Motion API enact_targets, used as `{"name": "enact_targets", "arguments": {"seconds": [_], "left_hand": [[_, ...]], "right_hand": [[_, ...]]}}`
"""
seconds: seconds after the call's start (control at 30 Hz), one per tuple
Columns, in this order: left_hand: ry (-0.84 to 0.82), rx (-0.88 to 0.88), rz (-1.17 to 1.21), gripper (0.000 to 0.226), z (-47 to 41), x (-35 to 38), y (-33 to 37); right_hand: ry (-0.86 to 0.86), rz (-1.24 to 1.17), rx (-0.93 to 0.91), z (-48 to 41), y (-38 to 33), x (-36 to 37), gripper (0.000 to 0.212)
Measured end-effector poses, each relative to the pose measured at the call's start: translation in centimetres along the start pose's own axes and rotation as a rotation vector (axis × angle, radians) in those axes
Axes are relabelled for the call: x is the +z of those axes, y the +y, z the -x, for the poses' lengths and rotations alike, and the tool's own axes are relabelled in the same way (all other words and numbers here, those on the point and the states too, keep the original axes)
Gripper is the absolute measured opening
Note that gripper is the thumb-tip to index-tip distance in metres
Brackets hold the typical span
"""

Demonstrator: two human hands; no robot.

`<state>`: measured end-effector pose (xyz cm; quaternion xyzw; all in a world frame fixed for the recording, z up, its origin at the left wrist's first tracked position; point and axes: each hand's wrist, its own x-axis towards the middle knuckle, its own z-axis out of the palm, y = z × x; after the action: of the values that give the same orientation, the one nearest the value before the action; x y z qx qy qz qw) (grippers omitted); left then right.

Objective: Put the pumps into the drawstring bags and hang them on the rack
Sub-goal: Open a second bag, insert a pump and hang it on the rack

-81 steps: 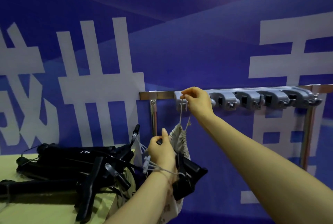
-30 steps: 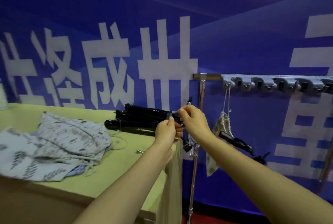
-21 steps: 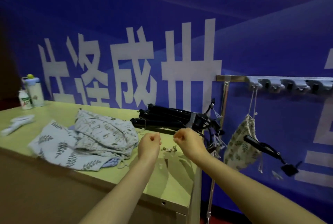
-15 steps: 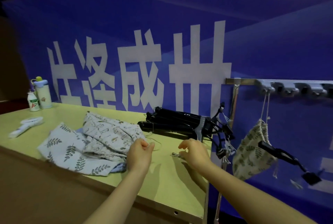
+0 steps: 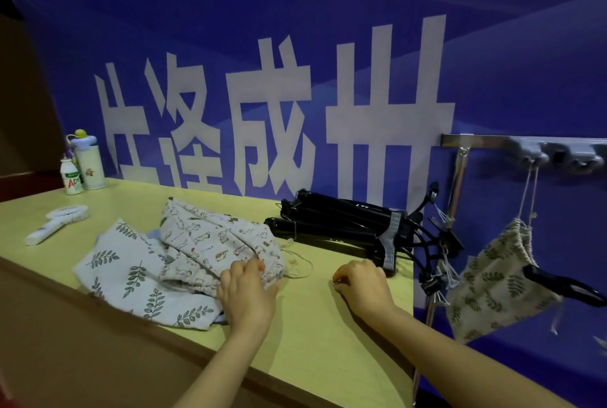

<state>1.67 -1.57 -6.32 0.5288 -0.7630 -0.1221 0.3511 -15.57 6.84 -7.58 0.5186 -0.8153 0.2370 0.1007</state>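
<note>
Several black pumps (image 5: 345, 223) lie stacked at the back right of the yellow-green table (image 5: 328, 335). A heap of drawstring bags sits mid-table: an animal-print bag (image 5: 210, 240) on top of a leaf-print bag (image 5: 131, 273). My left hand (image 5: 246, 296) lies on the animal-print bag's gathered edge, fingers closing on the cloth. My right hand (image 5: 361, 282) rests on bare table in front of the pumps, fingers curled and their tips hidden. To the right, a filled leaf-print bag (image 5: 492, 286) hangs by its cord from the first hook (image 5: 532, 154) of the rack (image 5: 473, 139), a pump handle (image 5: 558, 286) sticking out.
A tall bottle (image 5: 88, 164) and a small bottle (image 5: 70, 181) stand at the table's far left, with a white handled object (image 5: 56, 220) lying near them. Binder clips on strings (image 5: 437, 279) dangle off the right table edge by the rack post (image 5: 458, 184). A blue banner wall stands behind.
My right hand let go of the bag's cord, leaving the bag hanging on the rack. The view swung left to the table, and both hands came down, the left onto the bag heap.
</note>
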Motion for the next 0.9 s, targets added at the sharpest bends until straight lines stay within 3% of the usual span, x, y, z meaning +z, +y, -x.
{"name": "enact_targets", "arguments": {"seconds": [0.17,0.57,0.73,0.9], "left_hand": [[0.032,-0.017,0.042,0.025,-0.7,0.4,-0.4],[0.146,-0.029,0.25,0.019,-1.1,-1.2,0.8],[0.236,-0.022,0.359,0.013,-1.8,-3.1,1.8],[0.314,-0.039,0.509,0.012,-2.1,-6.7,2.8]], "right_hand": [[0.013,-0.02,-0.019,-0.2,0.1,0.0,0.017],[0.051,-0.093,0.041,-0.6,-0.6,-1.0,0.018],[0.129,-0.33,0.064,-0.5,-3.3,-3.4,0.015],[0.133,-0.559,-0.088,0.1,-8.1,-5.8,0.009]]}}
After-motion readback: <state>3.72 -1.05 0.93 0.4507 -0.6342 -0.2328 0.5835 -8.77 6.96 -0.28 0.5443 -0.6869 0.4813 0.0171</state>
